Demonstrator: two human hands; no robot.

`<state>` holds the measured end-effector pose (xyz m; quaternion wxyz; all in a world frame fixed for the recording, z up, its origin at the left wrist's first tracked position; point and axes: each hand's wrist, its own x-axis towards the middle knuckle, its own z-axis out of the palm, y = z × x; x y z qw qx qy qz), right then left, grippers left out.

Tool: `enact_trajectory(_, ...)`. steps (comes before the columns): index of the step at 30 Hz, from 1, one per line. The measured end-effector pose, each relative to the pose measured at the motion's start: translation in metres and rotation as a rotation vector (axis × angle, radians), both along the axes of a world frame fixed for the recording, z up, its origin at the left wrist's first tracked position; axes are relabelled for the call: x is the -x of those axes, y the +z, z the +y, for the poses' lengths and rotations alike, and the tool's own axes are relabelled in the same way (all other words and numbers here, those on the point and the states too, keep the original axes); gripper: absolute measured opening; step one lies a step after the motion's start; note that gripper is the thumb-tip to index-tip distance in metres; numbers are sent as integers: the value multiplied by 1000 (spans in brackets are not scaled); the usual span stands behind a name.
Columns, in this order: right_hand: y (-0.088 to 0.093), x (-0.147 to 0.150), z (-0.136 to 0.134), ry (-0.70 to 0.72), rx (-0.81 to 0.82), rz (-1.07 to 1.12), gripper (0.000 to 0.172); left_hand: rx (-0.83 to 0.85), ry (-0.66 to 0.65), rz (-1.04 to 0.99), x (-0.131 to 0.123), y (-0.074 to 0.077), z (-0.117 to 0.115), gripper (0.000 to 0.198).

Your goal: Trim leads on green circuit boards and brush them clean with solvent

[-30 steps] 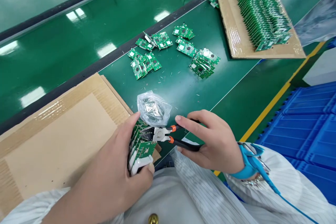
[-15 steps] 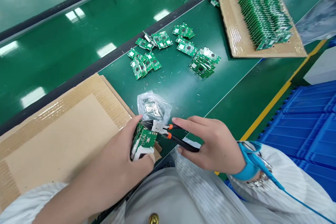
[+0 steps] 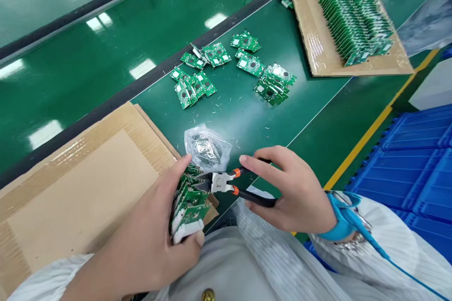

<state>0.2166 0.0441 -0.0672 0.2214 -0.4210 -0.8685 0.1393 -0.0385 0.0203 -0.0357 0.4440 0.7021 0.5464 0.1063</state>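
My left hand [image 3: 151, 230] grips a stack of green circuit boards [image 3: 189, 204] with white connectors along their lower end. My right hand [image 3: 289, 188] holds a pair of side cutters [image 3: 226, 182] with black and orange handles. The cutters' metal jaws touch or nearly touch the stack's upper edge; the exact contact is hidden. Just above the jaws lies a crumpled clear plastic bag [image 3: 207, 148] with dark contents. Loose green circuit boards [image 3: 192, 87] lie in small piles on the green belt, beyond both hands.
A green conveyor belt [image 3: 247, 117] runs diagonally, with small white clippings on it. A cardboard sheet [image 3: 84, 188] lies at left. Another [image 3: 310, 33] at upper right carries rows of upright boards. Blue plastic crates [image 3: 406, 183] stand at right. A blue wrist strap [image 3: 344, 216] circles my right wrist.
The stack in my left hand has tilted and shifted lower, showing more boards. The side cutters have moved slightly right and downward along its upper edge.
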Motion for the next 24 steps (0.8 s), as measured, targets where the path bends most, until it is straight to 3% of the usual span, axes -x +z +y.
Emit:
enact_trajectory(8, 4, -1, 4, 24, -121, -32, 50, -225, -98, -4, 2, 1, -2, 85)
enact_trajectory(15, 9, -1, 7, 26, -202, -31, 36, -271, -107, -32, 3, 0, -2, 85)
enact_trajectory(24, 11, 1, 10, 10, -304, -13, 38, -325, -80, -61, 4, 0, -4, 87)
